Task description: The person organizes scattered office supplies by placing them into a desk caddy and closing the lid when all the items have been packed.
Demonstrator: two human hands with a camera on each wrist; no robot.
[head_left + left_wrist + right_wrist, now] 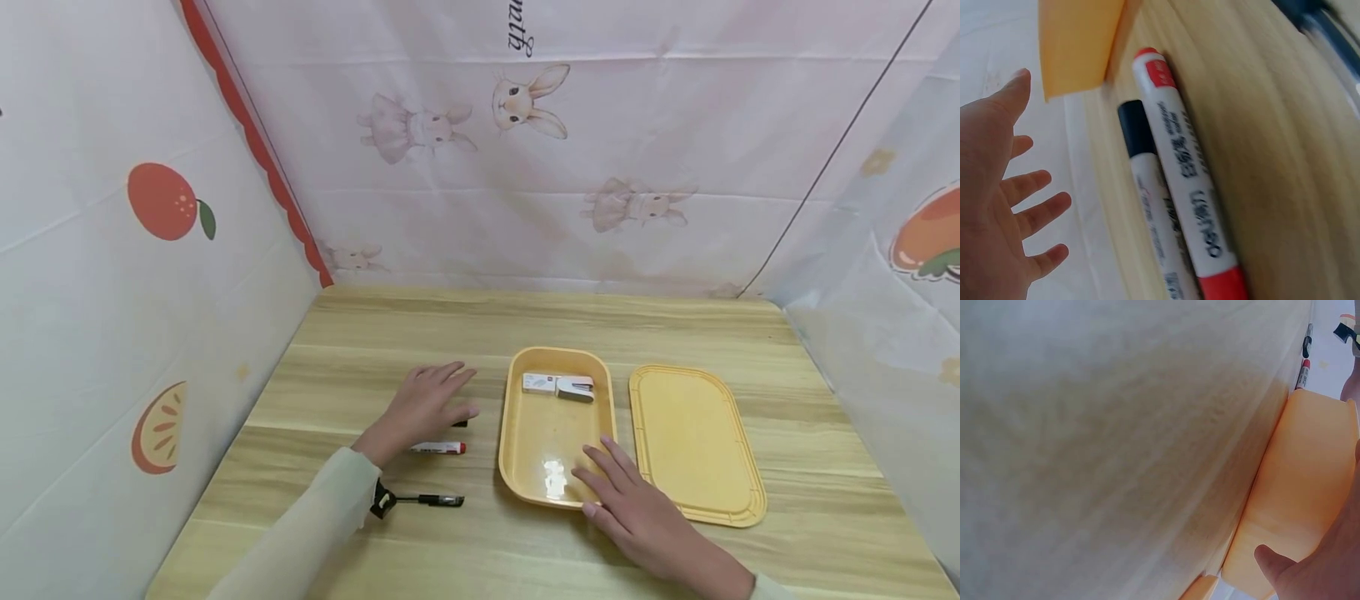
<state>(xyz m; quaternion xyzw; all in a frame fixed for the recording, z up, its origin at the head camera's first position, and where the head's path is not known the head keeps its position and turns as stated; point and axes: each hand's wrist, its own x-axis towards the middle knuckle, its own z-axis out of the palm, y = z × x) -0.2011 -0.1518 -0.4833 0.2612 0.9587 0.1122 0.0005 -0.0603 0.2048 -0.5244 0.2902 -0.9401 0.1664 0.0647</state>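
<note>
My left hand (pixel 423 408) hovers with fingers spread, holding nothing. Below it on the table lie a red-capped whiteboard marker (pixel 1185 162) and a black-capped marker (pixel 1155 200), side by side. A black gel pen (pixel 441 500) is nearer the front. At the front right corner of the yellow plastic box (pixel 507 437), my right hand (pixel 637 521) has its fingers spread over the rim. Its thumb (pixel 1272 559) lies by the outer wall; firm contact cannot be told. Inside the box, at the back, are a small white box (pixel 538 382) and a stapler (pixel 575 389).
A flat yellow lid (pixel 693 442) lies on the wooden table (pixel 420 321) to the right of the box. Printed cloth (pixel 480 225) hangs behind the table and along both sides.
</note>
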